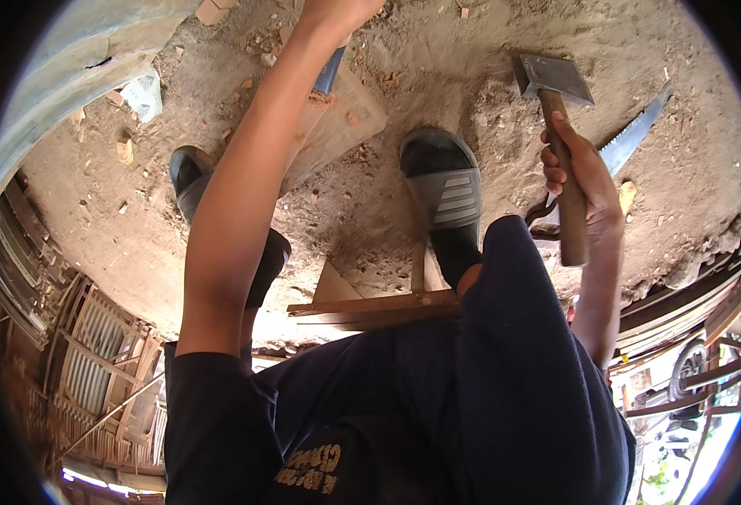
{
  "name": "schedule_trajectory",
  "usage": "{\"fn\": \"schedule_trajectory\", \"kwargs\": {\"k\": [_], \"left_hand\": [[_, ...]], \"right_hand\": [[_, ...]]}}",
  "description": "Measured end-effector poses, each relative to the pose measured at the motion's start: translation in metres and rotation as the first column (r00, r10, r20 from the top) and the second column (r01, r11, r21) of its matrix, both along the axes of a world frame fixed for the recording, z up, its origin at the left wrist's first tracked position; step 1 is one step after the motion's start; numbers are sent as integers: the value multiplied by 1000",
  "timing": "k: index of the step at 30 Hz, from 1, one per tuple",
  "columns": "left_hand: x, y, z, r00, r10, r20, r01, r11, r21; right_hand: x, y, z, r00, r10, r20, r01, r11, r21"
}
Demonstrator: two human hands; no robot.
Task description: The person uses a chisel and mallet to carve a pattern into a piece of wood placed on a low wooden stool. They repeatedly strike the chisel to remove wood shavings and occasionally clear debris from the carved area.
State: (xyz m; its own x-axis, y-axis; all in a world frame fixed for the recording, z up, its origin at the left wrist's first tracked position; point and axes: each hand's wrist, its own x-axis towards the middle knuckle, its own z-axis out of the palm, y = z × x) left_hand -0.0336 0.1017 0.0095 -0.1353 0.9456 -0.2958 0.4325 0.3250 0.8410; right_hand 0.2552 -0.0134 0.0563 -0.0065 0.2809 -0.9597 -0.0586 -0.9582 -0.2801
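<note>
Hatchet [556, 84]: steel head on a brown wooden handle, raised above the dirt ground [370, 202] to the right of the wooden board [337, 126], blade pointing down and away from the person. The right hand [585, 181] had a closed grip around the middle of the handle, fingers wrapped fully about it.

Wooden board: pale flat piece, lying tilted on the ground, with reddish chips and splinters scattered about it. The left hand [337, 13] reached to the top edge of the view, just beyond the board; a blue handle [330, 71] of some tool showed below it. Whether that grip was closed on the blue handle could not be told, as the fingers were cut off by the frame edge.

State of work, as judged: the chips around the board suggested chopping or trimming already under way; the board was not visibly split, and the hatchet stood lifted clear of it, so the shaping looked unfinished.

Other items: handsaw [631, 135] lying on the ground right of the board, partly behind the right hand; grey slide sandal [446, 185] planted just right of the board; thin wooden slats [379, 305] near the knees, below the board.

Containers: none seen; nothing held inside anything.
</note>
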Motion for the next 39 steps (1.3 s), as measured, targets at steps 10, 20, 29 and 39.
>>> {"fn": "schedule_trajectory", "kwargs": {"k": [10,20,29,39], "left_hand": [[3,8,12,997,5,-76,-18,984,-177],[-13,-18,23,990,134,-40,-138,982,-127],[-5,-6,17,999,38,-28,-41,991,-131],[-16,-15,12,975,164,150,-129,968,-217]], "right_hand": [[16,199,49,975,11,-223,159,665,730],[-81,149,53,841,516,-164,-476,848,232],[-74,187,57,979,-33,-199,158,739,655],[-69,147,68,908,406,-107,-367,891,266]]}}
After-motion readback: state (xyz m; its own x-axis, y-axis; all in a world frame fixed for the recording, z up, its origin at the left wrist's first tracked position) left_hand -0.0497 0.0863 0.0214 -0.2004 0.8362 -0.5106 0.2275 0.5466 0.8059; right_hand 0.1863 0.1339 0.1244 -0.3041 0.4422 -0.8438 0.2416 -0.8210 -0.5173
